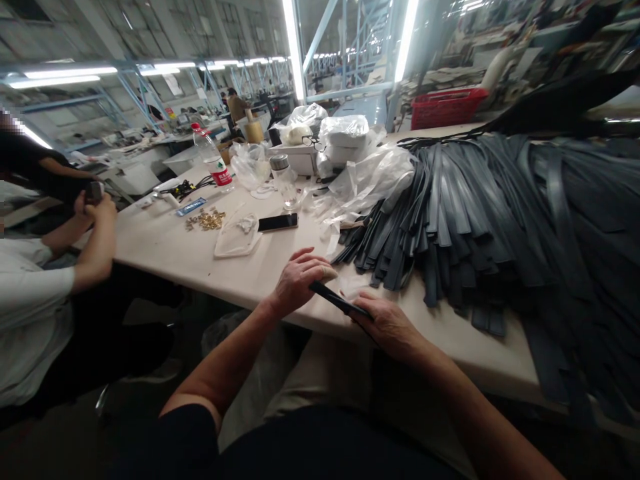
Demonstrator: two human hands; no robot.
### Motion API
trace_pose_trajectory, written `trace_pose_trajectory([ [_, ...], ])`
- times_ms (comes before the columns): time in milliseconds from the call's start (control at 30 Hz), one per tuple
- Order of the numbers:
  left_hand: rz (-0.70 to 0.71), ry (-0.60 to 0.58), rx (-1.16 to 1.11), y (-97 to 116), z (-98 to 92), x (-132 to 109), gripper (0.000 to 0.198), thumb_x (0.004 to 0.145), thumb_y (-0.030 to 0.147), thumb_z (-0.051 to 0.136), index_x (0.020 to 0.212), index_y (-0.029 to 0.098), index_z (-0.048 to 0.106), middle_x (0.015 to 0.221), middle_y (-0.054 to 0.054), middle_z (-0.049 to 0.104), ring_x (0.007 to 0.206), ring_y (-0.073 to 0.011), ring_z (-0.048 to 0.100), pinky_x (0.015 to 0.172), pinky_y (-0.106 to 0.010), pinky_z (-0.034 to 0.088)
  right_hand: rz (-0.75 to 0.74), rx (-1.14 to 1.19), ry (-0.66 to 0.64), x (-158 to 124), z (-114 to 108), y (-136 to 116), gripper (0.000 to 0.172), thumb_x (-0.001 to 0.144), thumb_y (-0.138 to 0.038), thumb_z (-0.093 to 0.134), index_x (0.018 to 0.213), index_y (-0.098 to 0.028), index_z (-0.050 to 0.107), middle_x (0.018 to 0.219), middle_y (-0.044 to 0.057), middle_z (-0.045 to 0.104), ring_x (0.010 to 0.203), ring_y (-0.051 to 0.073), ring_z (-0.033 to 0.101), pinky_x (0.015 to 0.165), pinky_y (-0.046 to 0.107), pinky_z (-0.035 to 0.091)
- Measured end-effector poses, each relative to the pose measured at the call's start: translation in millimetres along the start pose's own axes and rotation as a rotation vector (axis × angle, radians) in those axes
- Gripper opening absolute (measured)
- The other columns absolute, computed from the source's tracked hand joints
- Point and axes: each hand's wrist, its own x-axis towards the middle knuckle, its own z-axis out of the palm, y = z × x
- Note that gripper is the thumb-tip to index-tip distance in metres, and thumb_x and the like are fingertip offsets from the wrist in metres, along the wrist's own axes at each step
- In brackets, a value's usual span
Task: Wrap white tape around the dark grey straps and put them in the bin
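Between my hands a dark strap (336,298) slants over the table's front edge. My left hand (303,277) closes on its far end, with finger and thumb pressed together there. The near end is gripped by my right hand (383,320), its fingers wrapped round the strap. Something clear, like plastic film (354,287), shows just behind the strap; I cannot tell whether a hand touches it. To the right, a large heap of similar dark straps (450,200) covers the table and hangs over its front edge.
On the pale table (180,250) lie a black phone (278,222), a small plastic bag (235,245) and gold-coloured metal pieces (211,219). Behind stand a red-capped bottle (217,167), a glass jar (286,183) and crumpled plastic bags (373,180). At left a seated person (35,313) holds a phone.
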Motion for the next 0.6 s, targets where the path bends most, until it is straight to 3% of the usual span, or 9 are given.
trace_pose_trajectory([
  [100, -0.024, 0.012, -0.002, 1, 1.4, 9, 0.022, 0.098, 0.028, 0.051, 0.088, 0.023, 0.071, 0.088, -0.001, 0.077, 0.095, -0.0140, 0.070, 0.109, -0.036, 0.039, 0.055, 0.070, -0.018, -7, -2, -5, 0.030, 0.097, -0.037, 0.048, 0.085, -0.018, 0.068, 0.079, 0.006, 0.070, 0.074, 0.021, 0.063, 0.071, 0.032, 0.048],
  [267, -0.045, 0.041, 0.035, -2, 10.5, 22, 0.018, 0.097, 0.031, 0.055, 0.098, 0.024, 0.071, 0.098, -0.002, 0.077, 0.100, -0.0155, 0.068, 0.109, -0.037, 0.038, 0.305, 0.594, -0.077, -28, -10, -16, 0.046, 0.091, -0.059, 0.057, 0.097, -0.015, 0.071, 0.066, 0.002, 0.067, 0.061, 0.016, 0.060, 0.059, 0.026, 0.043],
  [367, -0.205, 0.191, 0.096, -2, 12.2, 20, 0.022, 0.094, 0.038, 0.059, 0.104, 0.021, 0.070, 0.111, -0.007, 0.074, 0.108, -0.0200, 0.065, 0.103, -0.038, 0.042, 0.420, 0.832, 0.021, -37, -16, -16, 0.052, 0.084, -0.064, 0.065, 0.099, -0.014, 0.071, 0.057, 0.000, 0.060, 0.051, 0.013, 0.051, 0.050, 0.024, 0.036],
  [467, -0.419, 0.338, -0.070, 11, 10.9, 7, 0.032, 0.094, 0.046, 0.056, 0.088, 0.019, 0.071, 0.093, -0.007, 0.074, 0.093, -0.0201, 0.067, 0.088, -0.034, 0.050, 0.435, 0.916, 0.138, -39, -22, -14, 0.051, 0.081, -0.063, 0.070, 0.097, -0.014, 0.071, 0.050, -0.003, 0.054, 0.046, 0.011, 0.046, 0.047, 0.022, 0.034],
  [533, -0.499, 0.263, -0.321, 31, 12.3, -4, 0.039, 0.092, 0.052, 0.056, 0.080, 0.018, 0.071, 0.084, -0.006, 0.073, 0.085, -0.0197, 0.067, 0.082, -0.032, 0.051, 0.447, 0.905, 0.182, -37, -26, -15, 0.052, 0.079, -0.063, 0.072, 0.097, -0.015, 0.072, 0.050, -0.003, 0.054, 0.046, 0.010, 0.047, 0.046, 0.021, 0.035],
  [600, -0.534, 0.050, -0.554, 56, 18.2, -13, 0.038, 0.085, 0.055, 0.065, 0.086, 0.017, 0.073, 0.088, -0.006, 0.074, 0.087, -0.0209, 0.067, 0.083, -0.032, 0.051, 0.460, 0.860, 0.195, -34, -28, -18, 0.054, 0.076, -0.064, 0.074, 0.097, -0.015, 0.073, 0.051, -0.002, 0.057, 0.045, 0.010, 0.049, 0.044, 0.021, 0.034],
])
